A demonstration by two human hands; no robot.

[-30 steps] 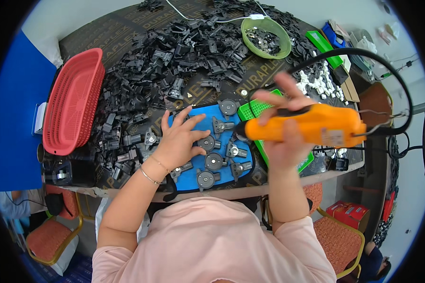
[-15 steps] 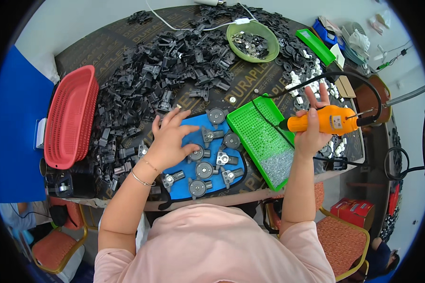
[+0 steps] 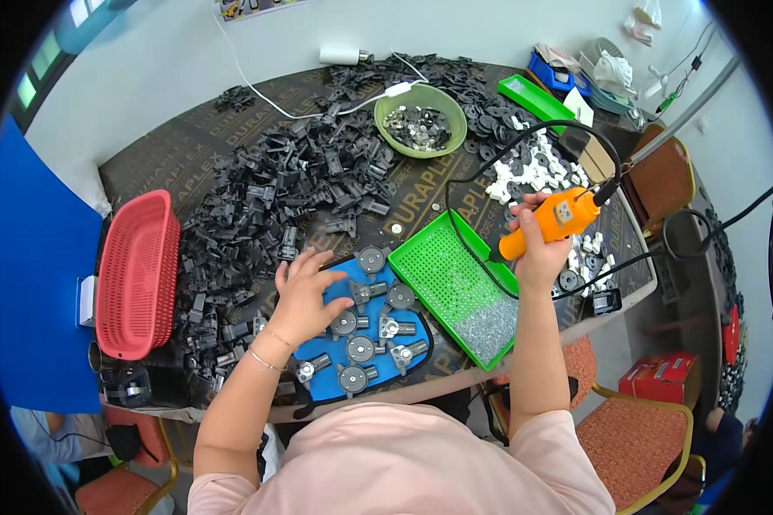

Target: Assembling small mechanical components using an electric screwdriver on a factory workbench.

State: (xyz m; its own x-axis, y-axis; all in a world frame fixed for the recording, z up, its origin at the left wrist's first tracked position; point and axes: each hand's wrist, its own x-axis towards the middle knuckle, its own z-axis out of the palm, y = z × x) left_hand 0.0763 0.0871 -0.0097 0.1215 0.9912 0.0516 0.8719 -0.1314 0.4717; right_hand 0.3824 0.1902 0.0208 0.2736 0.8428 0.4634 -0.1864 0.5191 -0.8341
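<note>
A: Largest first: what covers the table (image 3: 189, 163)?

B: A wide heap of black plastic parts (image 3: 266, 197), spreading from the red basket (image 3: 135, 275) at the left edge toward the green bowl (image 3: 421, 129) of small metal pieces at the back.

A: And the work area?

B: A green tray (image 3: 455, 275) with a scatter of screws in its near corner lies just beside the blue jig (image 3: 361, 335), which carries about nine grey round assemblies.

A: The hands?

B: The left hand (image 3: 305, 296) rests open, fingers spread, on the jig's left side, gripping nothing. The right hand (image 3: 541, 249) is closed round the orange electric screwdriver (image 3: 551, 221), held up beyond the tray, clear of the jig.

A: Progress?

B: The jig looks fully loaded; whether each assembly is fastened cannot be told. The large heap suggests much remains.
</note>
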